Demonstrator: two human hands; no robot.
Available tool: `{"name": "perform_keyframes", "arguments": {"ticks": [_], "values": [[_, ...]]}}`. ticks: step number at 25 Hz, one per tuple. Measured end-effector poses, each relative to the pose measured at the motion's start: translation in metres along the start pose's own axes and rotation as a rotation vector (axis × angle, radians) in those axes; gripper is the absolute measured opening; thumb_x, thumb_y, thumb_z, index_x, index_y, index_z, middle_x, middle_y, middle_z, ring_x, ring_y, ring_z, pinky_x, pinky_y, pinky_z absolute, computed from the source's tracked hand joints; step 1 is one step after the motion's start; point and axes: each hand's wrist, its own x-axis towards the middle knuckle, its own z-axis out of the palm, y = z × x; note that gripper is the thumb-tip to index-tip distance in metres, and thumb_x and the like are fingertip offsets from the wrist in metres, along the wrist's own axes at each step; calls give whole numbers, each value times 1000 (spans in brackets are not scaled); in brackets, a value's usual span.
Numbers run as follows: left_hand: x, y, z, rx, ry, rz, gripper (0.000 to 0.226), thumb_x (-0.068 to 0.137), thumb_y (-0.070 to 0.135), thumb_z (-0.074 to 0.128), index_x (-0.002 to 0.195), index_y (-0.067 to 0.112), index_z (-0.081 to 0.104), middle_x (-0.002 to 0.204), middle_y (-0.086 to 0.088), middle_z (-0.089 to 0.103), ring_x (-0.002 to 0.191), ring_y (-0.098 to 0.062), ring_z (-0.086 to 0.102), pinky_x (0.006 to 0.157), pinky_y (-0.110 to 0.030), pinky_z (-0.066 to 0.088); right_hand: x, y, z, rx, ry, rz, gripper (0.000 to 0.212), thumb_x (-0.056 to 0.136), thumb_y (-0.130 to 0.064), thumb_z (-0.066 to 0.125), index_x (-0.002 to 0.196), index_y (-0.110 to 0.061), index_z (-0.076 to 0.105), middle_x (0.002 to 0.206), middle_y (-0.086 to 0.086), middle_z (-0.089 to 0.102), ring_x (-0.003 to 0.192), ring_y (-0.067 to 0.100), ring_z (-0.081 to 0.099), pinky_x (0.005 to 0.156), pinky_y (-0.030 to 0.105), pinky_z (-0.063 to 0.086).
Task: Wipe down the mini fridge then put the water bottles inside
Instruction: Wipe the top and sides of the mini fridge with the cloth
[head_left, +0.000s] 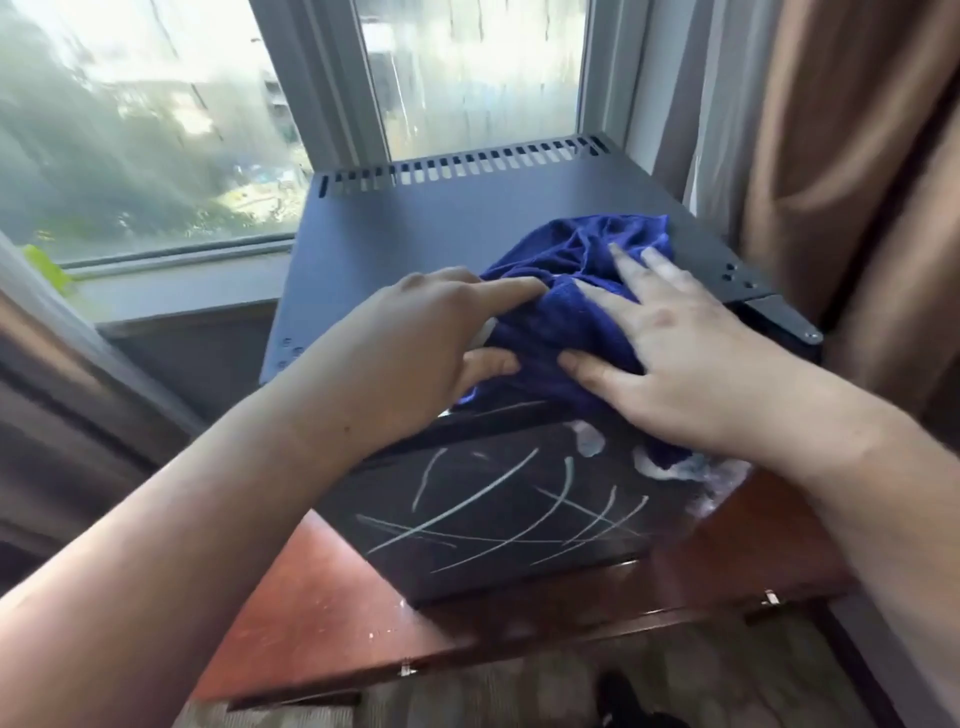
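Black mini fridge (441, 234) on wooden table (311, 597), door streaked white. Blue cloth (561, 322) bunched at top's front edge, pressed under flat, spread right hand (691, 364), pinched by left hand (415, 332). No water bottles in view. Risks: smearing residue with bunched cloth; shoving fridge backward.

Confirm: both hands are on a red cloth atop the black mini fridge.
Wrong colour: the cloth is blue, not red, as the head view shows. The left hand and right hand are on it, atop the black mini fridge.
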Motion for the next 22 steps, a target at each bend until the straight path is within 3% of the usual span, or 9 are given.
{"name": "perform_keyframes", "arguments": {"ticks": [4, 7, 10, 13, 15, 18, 22], "values": [[-59, -40, -14, 1, 58, -75, 63, 92, 40, 73, 149, 46, 47, 127, 4, 66, 109, -26, 65, 83, -29, 38, 10, -64, 19, -22, -3, -67, 82, 92, -73, 33, 163, -38, 14, 174, 11, 5, 161, 30, 1, 130, 42, 3], [-94, -66, -19, -32, 111, -150, 60, 93, 38, 71, 147, 47, 47, 132, 4, 64, 117, -26, 62, 94, -35, 46, 19, -104, 31, -29, -5, -107, 78, 95, -70, 35, 163, -39, 14, 175, 10, 5, 161, 30, 0, 130, 45, 5], [-114, -79, -16, -114, 163, -190, 58, 93, 37, 71, 147, 43, 51, 130, 2, 62, 118, -21, 59, 95, -24, 36, 18, -126, 42, -8, 46, -118, 77, 92, -70, 34, 161, -38, 24, 173, 12, 17, 160, 31, 9, 130, 45, 8], [-128, -77, -13, -164, 208, -186, 57, 88, 40, 70, 142, 47, 54, 121, 5, 60, 105, -7, 53, 91, -11, 32, 4, -131, 58, 81, 220, -124, 72, 89, -63, 42, 154, -32, 45, 160, 13, 41, 153, 34, 29, 127, 46, 19], [-140, -68, -7, -241, 265, -185, 59, 84, 34, 77, 137, 51, 56, 120, 9, 58, 106, 0, 53, 96, -4, 35, -10, -130, 72, 164, 394, -146, 65, 87, -55, 53, 146, -27, 56, 148, 13, 53, 144, 36, 42, 123, 48, 29], [-162, -45, 16, -357, 411, -191, 66, 82, 21, 84, 138, 46, 59, 134, 9, 55, 130, -6, 54, 111, -17, 39, -31, -129, 90, 217, 588, -206, 60, 85, -41, 65, 142, -23, 61, 140, 13, 58, 138, 35, 47, 119, 51, 35], [-176, -12, 54, -448, 645, -213, 63, 80, 22, 82, 137, 40, 61, 143, 7, 52, 139, -16, 52, 116, -20, 36, -45, -119, 104, 363, 659, -295, 55, 86, -27, 76, 139, -25, 65, 144, 9, 56, 144, 28, 44, 120, 46, 35]]}}
